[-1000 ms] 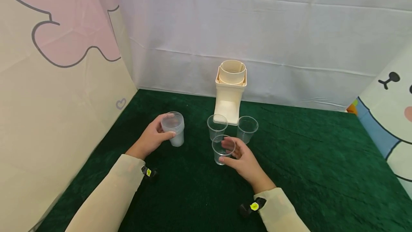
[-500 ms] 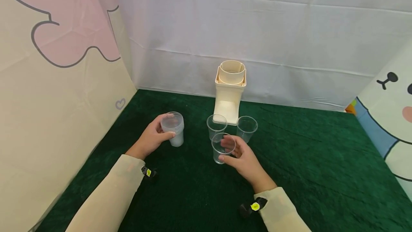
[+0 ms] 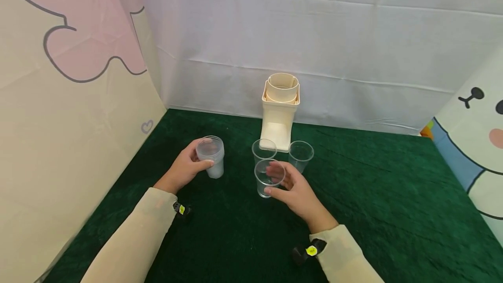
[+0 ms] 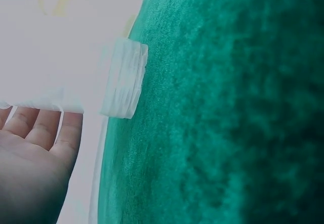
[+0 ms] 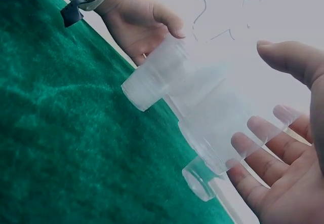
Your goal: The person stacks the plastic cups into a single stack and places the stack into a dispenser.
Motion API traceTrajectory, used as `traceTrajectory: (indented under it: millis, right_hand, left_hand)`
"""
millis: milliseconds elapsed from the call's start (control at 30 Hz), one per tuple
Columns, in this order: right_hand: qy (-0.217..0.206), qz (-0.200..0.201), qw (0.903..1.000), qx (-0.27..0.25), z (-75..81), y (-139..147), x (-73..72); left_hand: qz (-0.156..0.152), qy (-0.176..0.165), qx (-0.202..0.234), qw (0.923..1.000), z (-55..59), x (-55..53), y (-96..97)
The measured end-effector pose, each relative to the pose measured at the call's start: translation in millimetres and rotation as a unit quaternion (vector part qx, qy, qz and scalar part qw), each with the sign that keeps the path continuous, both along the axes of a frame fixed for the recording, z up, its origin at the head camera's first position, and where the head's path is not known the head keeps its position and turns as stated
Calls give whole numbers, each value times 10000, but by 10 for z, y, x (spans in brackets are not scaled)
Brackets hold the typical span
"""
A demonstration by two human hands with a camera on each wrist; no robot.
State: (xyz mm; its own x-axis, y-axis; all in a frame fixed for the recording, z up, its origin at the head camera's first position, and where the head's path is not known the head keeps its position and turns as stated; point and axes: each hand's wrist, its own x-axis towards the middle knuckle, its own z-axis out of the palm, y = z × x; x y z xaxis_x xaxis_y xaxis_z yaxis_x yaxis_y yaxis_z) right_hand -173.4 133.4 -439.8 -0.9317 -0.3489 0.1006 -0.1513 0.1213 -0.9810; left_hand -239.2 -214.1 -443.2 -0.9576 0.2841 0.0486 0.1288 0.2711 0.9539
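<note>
In the head view my left hand [image 3: 187, 166] grips a stack of translucent plastic cups [image 3: 215, 168], thumb on the near side. The left wrist view shows the stack's ridged bottom [image 4: 125, 79] beyond the fingers. My right hand [image 3: 294, 190] holds a single clear plastic cup [image 3: 264, 187] upright, its thumb in front and fingers behind. In the right wrist view those fingers [image 5: 271, 155] lie along the cup's pale wall, which blurs into the background. Just behind it stand two more clear cups, a left one [image 3: 258, 148] partly covered and a right one [image 3: 300, 155].
A cream plastic dispenser-like stand [image 3: 277, 121] with a round tube on top stands at the back, against the white cloth wall [image 3: 334, 47]. Dark green cloth [image 3: 373, 195] covers the table. Printed cloth panels [image 3: 114, 99] border the left and right sides.
My right hand has shifted the single cup slightly forward and left, and its rim looks a little larger. My left hand and the cup stack have stayed nearly still.
</note>
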Motion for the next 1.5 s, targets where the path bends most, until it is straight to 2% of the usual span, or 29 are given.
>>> traceTrajectory:
  millis: [333,567,800,1500]
  right_hand:
    - [125,164,9998,67,182,-67,-4]
    - [-45,620,9979,-206,334,-151,7]
    - [52,863,9962,-96,472,-216,-35]
    - [173,836,9963,124,739,-445,-315]
  left_hand:
    - [44,-36,-40,10000,11,0,13]
    - [36,-32,-43,10000,3,-8,9]
    - [21,0,-40,10000,-24,-25,-1]
    - [14,-30,-93,10000,-8,-12,-2]
